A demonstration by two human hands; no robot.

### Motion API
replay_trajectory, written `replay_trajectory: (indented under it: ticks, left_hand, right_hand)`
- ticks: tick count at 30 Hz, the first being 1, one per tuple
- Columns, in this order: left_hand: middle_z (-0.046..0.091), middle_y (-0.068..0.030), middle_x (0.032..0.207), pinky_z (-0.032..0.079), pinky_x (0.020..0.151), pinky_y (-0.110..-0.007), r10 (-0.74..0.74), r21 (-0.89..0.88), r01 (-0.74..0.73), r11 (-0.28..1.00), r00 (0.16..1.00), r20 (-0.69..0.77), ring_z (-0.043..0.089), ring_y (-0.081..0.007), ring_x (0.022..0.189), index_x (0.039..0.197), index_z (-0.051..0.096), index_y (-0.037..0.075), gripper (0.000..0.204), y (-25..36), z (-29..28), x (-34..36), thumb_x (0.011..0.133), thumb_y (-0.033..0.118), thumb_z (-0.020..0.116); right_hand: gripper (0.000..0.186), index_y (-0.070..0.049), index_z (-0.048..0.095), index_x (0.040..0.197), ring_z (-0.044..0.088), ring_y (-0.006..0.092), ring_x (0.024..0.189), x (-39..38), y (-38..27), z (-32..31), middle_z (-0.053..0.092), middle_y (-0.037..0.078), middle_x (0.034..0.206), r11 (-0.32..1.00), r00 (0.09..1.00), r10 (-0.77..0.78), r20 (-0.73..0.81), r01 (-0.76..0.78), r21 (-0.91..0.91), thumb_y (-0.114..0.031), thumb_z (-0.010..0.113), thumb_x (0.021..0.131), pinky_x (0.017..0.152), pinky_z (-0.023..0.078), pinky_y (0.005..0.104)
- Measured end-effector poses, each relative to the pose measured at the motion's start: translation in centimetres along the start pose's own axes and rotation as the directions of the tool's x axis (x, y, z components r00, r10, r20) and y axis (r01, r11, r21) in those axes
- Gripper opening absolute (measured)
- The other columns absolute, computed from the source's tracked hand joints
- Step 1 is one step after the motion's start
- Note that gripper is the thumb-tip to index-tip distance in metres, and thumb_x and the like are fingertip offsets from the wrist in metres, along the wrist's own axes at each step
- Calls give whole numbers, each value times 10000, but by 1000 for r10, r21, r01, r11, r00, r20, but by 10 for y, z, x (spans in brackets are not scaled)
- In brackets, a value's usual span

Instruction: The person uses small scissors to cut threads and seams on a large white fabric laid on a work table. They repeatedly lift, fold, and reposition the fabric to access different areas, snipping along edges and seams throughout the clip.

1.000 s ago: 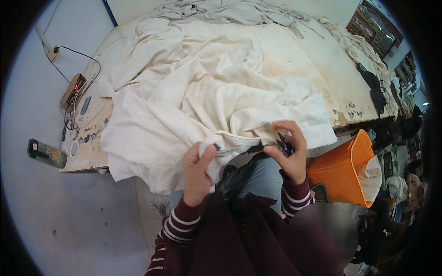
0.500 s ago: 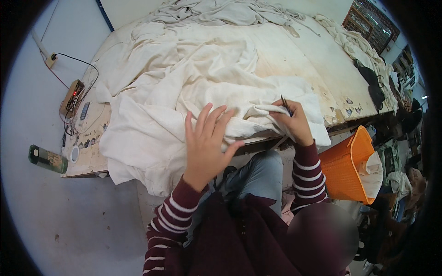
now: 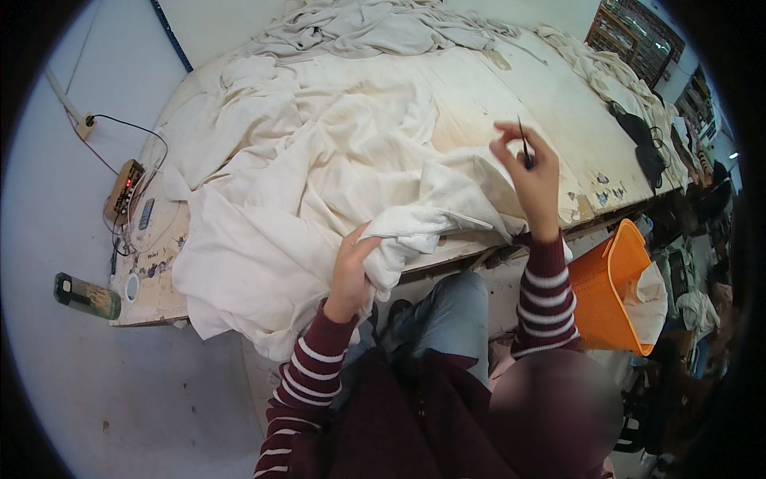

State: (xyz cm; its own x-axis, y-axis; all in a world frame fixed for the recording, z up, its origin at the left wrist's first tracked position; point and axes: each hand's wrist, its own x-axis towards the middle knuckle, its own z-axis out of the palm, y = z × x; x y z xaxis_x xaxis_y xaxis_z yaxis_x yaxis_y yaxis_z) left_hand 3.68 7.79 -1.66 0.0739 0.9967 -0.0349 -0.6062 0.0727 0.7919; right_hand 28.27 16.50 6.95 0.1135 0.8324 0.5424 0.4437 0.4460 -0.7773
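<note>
A large cream-white cloth lies in loose folds over the near part of the table and hangs over its front edge. At that edge, my left hand is closed on a bunched fold of it. My right hand is raised above the right part of the cloth, its fingers curled round small dark thread snips. Their thin pointed blades stick upward; the handles are mostly hidden in the hand.
An orange plastic basket with pale cloth inside stands right of the table. Greyish cloth is heaped at the back. A power strip, a remote and a green bottle are at left. A black item lies far right.
My left hand went from lying spread on the cloth to gripping a fold nearer the edge. My right hand rose off the cloth, up and to the right, with the snips. The cloth's right part has shifted.
</note>
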Motion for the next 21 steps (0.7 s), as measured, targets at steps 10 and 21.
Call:
replay_trajectory:
  ticks: [10,21]
  left_hand:
    - [630,-154,1151,465,915,-295,15,7,-15,1000,999,40,615,-195,1033,1243,523,-93,377,-1,1,-2,917,77,439]
    - [617,-161,1182,452,937,-302,-29,-106,33,994,999,38,608,-208,1061,1251,513,-96,380,-8,-5,-1,929,91,437]
  right_hand:
    - [405,-91,676,978,636,204,759,-80,-25,42,623,37,926,922,843,-371,390,385,45,49,640,600,658,506,272]
    - [298,-56,643,985,658,188,715,-93,-45,19,686,98,852,997,961,-57,271,70,-38,-211,778,770,644,500,265]
